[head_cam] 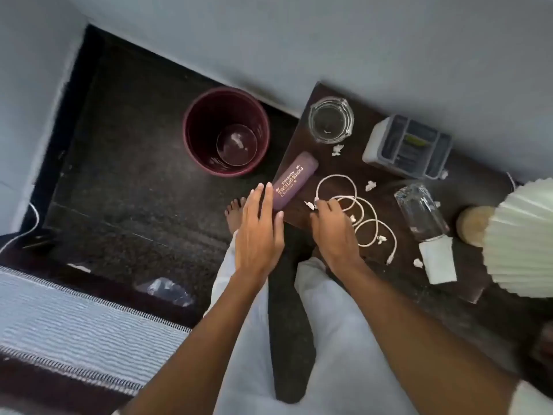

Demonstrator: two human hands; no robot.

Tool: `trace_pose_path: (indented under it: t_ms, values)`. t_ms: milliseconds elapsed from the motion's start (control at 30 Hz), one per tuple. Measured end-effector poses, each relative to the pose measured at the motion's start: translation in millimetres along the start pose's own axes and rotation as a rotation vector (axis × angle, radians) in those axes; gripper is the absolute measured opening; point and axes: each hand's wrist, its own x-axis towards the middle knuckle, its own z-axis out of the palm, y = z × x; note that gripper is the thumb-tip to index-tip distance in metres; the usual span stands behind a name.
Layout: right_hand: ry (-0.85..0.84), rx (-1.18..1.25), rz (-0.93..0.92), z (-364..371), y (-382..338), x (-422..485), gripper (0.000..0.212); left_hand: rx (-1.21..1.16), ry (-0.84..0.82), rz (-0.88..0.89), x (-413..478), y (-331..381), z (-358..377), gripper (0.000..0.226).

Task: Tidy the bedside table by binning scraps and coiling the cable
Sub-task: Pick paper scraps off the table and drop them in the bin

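Observation:
A white cable (366, 205) lies in loose loops on the dark bedside table (329, 166). Several small white paper scraps are scattered around it, among them one (337, 149) by the ashtray, one (370, 185) right of the loops and one (418, 262) near the front. My right hand (332, 232) is over the table's left front corner, its curled fingertips pinching a scrap (309, 205) beside the cable's end. My left hand (258, 226) hovers with straight fingers just off the table's left edge, holding nothing. The maroon bin (191, 121) stands on the floor to the left.
A purple glasses case (294, 179) lies at the table's left edge, next to my left fingertips. On the table are also a glass ashtray (330, 119), a grey organiser box (407, 145), a tipped clear glass (422, 211), a white card (438, 259) and a pleated lamp (520, 238).

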Motion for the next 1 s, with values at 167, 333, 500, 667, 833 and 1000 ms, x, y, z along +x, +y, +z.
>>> trace_pose_path:
  t_ms: [167, 333, 500, 667, 833, 1000]
  values:
    - [-0.086, 0.002, 0.110, 14, -16, 21, 0.025, -0.131, 0.026, -0.080, 19, -16, -2, 0.054]
    - [-0.071, -0.010, 0.209, 26, -14, 30, 0.017, -0.135, 0.039, -0.051, 46, -26, -5, 0.054]
    - [-0.120, -0.045, 0.236, 30, -10, 31, 0.011, -0.182, 0.029, -0.068, 62, -22, -10, 0.048]
    - [0.042, 0.023, 0.268, 16, -17, 28, 0.004, -0.340, 0.017, -0.164, 71, -14, -17, 0.035]
    - [0.296, 0.494, 0.232, -10, -39, 37, 0.003, -0.665, -0.016, -0.375, 85, 1, -25, 0.018]
    - [0.283, 0.739, 0.270, -22, -63, 64, 0.002, -0.907, -0.056, -0.550, 103, 3, -26, 0.017]
